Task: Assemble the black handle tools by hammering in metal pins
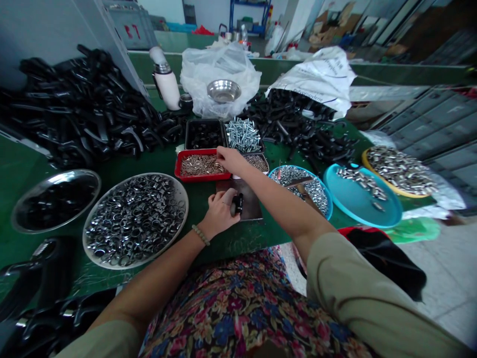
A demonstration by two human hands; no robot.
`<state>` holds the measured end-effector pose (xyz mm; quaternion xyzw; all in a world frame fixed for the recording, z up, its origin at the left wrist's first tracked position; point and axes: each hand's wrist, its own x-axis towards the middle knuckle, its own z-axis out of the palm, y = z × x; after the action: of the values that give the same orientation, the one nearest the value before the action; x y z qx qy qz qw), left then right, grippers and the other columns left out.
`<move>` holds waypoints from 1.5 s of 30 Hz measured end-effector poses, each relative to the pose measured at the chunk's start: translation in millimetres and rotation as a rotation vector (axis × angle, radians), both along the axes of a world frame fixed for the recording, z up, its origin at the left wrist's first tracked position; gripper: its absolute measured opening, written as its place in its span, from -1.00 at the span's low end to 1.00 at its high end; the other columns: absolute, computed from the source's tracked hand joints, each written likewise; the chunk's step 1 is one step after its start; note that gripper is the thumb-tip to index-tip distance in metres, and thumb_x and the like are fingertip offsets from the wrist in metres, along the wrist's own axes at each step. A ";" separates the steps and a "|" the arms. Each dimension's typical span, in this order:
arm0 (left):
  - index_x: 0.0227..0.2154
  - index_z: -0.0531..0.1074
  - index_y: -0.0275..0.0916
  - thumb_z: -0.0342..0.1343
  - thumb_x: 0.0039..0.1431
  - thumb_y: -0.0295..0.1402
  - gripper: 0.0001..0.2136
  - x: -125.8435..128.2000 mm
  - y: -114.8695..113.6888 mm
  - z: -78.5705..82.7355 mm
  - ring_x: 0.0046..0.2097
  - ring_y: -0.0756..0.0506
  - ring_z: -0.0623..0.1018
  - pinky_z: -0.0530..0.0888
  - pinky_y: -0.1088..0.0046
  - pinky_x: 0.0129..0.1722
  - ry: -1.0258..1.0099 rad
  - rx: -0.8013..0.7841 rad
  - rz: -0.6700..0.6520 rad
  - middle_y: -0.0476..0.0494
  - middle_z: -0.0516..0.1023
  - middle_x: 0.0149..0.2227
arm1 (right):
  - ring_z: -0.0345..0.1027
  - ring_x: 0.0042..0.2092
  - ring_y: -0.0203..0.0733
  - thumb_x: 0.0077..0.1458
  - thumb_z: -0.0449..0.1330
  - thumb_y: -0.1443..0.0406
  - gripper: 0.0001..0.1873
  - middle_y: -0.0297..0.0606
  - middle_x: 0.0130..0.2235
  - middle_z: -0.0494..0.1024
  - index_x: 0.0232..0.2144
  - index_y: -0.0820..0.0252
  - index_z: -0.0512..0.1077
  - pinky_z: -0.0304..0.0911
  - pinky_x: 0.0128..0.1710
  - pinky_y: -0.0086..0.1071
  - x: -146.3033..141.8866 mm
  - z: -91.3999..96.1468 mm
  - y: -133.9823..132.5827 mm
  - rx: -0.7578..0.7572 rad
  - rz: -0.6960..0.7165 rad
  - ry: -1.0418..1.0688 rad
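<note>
My left hand (219,211) is closed around a small black part (238,204), holding it upright on a dark metal plate (250,206) near the table's front edge. My right hand (230,159) reaches forward over the red tray (182,174) of small brass-coloured pins (201,165), fingers pinched together at the tray's right end. What the pinch holds is too small to make out.
A wide steel dish of metal rings (134,219) lies left. A steel bowl (55,199), black trays, screws (243,134), blue plates (363,206) of metal parts and a yellow plate (367,160) surround the spot. Piles of black plastic parts (85,107) fill the back.
</note>
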<state>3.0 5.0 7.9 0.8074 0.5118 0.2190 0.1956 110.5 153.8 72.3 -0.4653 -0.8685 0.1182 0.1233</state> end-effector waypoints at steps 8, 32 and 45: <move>0.13 0.17 -0.20 0.12 -0.01 -0.26 -0.41 -1.9 2.2 -5.2 0.13 -0.27 0.30 0.11 0.10 0.11 0.032 0.016 -0.035 -0.25 0.39 0.09 | 0.40 -0.27 -0.26 0.16 0.12 0.31 -0.89 -0.34 -0.35 0.53 -0.32 0.22 0.43 0.25 -0.19 -0.37 79.3 -28.1 -91.7 -0.342 -0.106 0.531; 0.15 0.12 -0.21 0.12 -0.02 -0.27 -0.38 1.7 3.3 -1.1 0.11 -0.29 0.34 0.12 0.09 0.08 0.021 0.006 -0.010 -0.27 0.40 0.10 | 0.29 0.01 0.28 0.20 0.10 0.25 -0.66 0.23 -0.09 0.45 -0.05 0.40 0.35 0.22 -0.11 0.05 190.7 -31.7 -148.4 0.059 -0.806 -0.392; 0.15 0.10 -0.25 0.15 -0.05 -0.28 -0.34 1.6 2.1 -2.4 0.08 -0.26 0.38 0.16 0.12 0.07 -0.002 0.007 0.032 -0.28 0.43 0.05 | 0.45 0.00 -0.06 0.33 -0.15 0.24 -0.60 -0.11 0.08 0.48 0.15 0.12 0.19 0.33 -0.04 -0.24 86.4 17.8 -178.3 -0.179 -0.359 0.135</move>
<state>4.7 7.1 5.5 0.7996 0.5236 0.2246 0.1897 196.9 -24.5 90.1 -0.6129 -0.7473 0.2021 0.1585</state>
